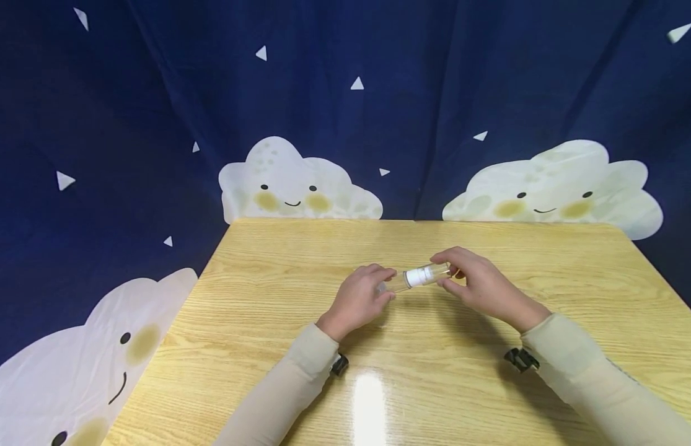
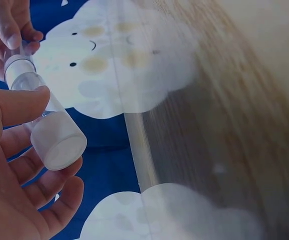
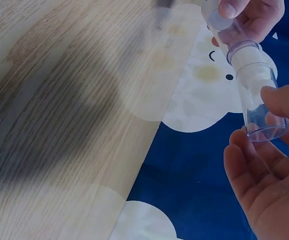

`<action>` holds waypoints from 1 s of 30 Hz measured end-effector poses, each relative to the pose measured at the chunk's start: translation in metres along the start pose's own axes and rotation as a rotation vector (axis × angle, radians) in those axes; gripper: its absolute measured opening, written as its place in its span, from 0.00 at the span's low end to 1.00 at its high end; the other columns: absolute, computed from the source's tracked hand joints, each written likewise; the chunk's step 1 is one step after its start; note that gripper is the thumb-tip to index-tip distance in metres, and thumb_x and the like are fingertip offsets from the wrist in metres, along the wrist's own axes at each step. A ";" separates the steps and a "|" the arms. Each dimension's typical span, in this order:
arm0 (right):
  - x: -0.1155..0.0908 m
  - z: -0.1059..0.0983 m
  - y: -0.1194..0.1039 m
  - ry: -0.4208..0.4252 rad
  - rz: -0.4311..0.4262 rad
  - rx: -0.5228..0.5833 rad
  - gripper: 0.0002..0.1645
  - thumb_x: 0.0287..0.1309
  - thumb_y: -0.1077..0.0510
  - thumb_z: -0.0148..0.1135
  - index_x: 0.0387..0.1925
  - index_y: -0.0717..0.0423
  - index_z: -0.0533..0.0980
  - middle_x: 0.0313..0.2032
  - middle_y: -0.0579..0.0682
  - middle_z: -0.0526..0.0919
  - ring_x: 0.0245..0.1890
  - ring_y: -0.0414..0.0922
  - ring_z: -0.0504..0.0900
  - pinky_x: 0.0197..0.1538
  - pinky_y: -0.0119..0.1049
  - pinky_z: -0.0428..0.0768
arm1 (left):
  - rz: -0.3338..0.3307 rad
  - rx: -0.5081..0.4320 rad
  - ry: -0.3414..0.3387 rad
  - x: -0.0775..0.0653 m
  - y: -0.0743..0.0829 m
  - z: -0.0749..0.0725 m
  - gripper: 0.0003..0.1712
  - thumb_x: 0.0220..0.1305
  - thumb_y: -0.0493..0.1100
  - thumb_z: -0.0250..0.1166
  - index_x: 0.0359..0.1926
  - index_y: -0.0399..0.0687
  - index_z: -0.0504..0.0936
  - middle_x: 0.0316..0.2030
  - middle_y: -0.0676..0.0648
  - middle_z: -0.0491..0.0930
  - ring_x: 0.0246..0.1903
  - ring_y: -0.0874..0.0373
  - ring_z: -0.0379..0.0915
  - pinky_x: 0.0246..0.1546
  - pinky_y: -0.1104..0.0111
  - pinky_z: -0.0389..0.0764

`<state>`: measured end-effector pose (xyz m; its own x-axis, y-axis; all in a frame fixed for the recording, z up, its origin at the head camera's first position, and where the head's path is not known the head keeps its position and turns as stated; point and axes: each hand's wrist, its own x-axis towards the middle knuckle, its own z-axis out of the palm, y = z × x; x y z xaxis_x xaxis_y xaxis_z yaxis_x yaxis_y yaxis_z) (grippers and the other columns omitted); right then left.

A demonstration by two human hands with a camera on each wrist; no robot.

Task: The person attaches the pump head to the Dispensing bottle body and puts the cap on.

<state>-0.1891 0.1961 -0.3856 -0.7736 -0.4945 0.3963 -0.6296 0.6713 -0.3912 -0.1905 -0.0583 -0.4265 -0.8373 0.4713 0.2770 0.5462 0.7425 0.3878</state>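
Observation:
A slim clear cosmetic bottle point(image 1: 419, 276) with a white band around its middle is held level, close over the table, between both hands. My left hand point(image 1: 357, 297) grips its left end, thumb on one side and fingers on the other. In the left wrist view a white disc-like base point(image 2: 60, 142) shows inside that end. The right hand point(image 1: 486, 286) pinches the clear cap point(image 3: 260, 117) at the other end between thumb and fingers. Through the clear cap a white pump head point(image 3: 258, 80) shows in the right wrist view.
A light wooden table point(image 1: 256, 371) lies under both arms. Behind and to the left hangs a dark blue curtain point(image 1: 323, 111) with white clouds and triangles. Black wrist mounts point(image 1: 522, 359) sit at the cuffs.

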 end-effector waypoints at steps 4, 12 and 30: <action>0.000 -0.001 -0.001 -0.003 0.003 0.004 0.21 0.56 0.66 0.69 0.53 0.57 0.78 0.48 0.52 0.84 0.35 0.40 0.79 0.38 0.38 0.82 | 0.001 -0.002 0.003 0.001 0.000 -0.001 0.23 0.65 0.48 0.67 0.60 0.50 0.80 0.54 0.51 0.83 0.53 0.55 0.79 0.53 0.65 0.81; -0.001 0.002 0.001 -0.010 0.000 0.006 0.22 0.56 0.67 0.69 0.53 0.56 0.78 0.48 0.51 0.84 0.35 0.40 0.80 0.38 0.38 0.82 | 0.008 0.002 0.006 0.000 0.000 -0.001 0.23 0.64 0.46 0.68 0.60 0.50 0.80 0.53 0.50 0.83 0.52 0.54 0.79 0.53 0.64 0.81; -0.001 0.007 0.001 -0.002 -0.045 0.019 0.24 0.54 0.72 0.66 0.55 0.59 0.78 0.50 0.53 0.83 0.37 0.42 0.83 0.38 0.41 0.84 | 0.008 0.014 -0.004 0.001 0.002 0.001 0.23 0.65 0.48 0.68 0.60 0.50 0.80 0.52 0.50 0.84 0.51 0.54 0.79 0.53 0.64 0.81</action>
<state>-0.1898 0.1933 -0.3919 -0.7443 -0.5253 0.4124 -0.6652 0.6377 -0.3884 -0.1907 -0.0557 -0.4266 -0.8330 0.4791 0.2768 0.5526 0.7451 0.3735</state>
